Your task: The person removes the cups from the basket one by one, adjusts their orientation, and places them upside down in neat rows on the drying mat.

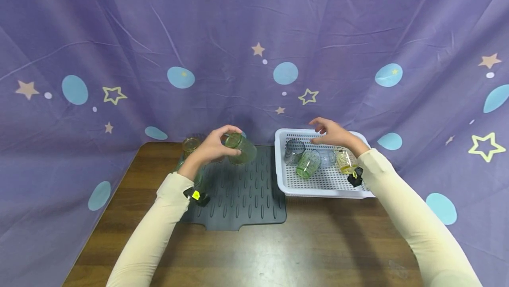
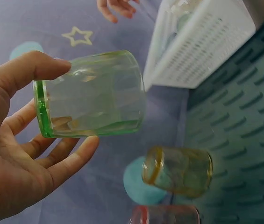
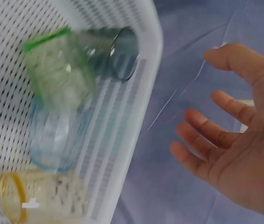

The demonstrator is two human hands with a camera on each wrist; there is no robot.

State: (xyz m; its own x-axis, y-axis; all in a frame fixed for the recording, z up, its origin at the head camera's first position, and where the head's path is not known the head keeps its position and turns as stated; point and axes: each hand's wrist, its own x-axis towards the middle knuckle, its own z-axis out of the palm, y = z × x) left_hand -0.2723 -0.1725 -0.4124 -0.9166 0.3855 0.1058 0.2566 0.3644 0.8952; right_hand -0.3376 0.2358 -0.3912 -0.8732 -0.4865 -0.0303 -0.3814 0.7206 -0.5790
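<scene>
My left hand (image 1: pixel 215 145) grips a green-tinted glass (image 2: pixel 92 95) between thumb and fingers, holding it above the dark drying mat (image 1: pixel 246 189). On that mat, a yellow glass (image 2: pixel 181 170) and a pink-rimmed glass (image 2: pixel 169 215) show in the left wrist view. Over the white basket (image 1: pixel 280 176) hovers my right hand (image 1: pixel 333 134), fingers loosely bent and nothing in them. Inside the basket are a grey glass (image 1: pixel 294 152), a green glass (image 1: pixel 308 164), a light blue glass (image 1: pixel 328 157) and a yellow-rimmed glass (image 1: pixel 346 161).
A brown wooden table (image 1: pixel 254 256) carries the mat and the basket side by side, basket on the right. Behind them hangs a purple curtain (image 1: pixel 238 21) with stars and blue ovals. Another amber glass (image 1: pixel 191 145) stands at the mat's back left.
</scene>
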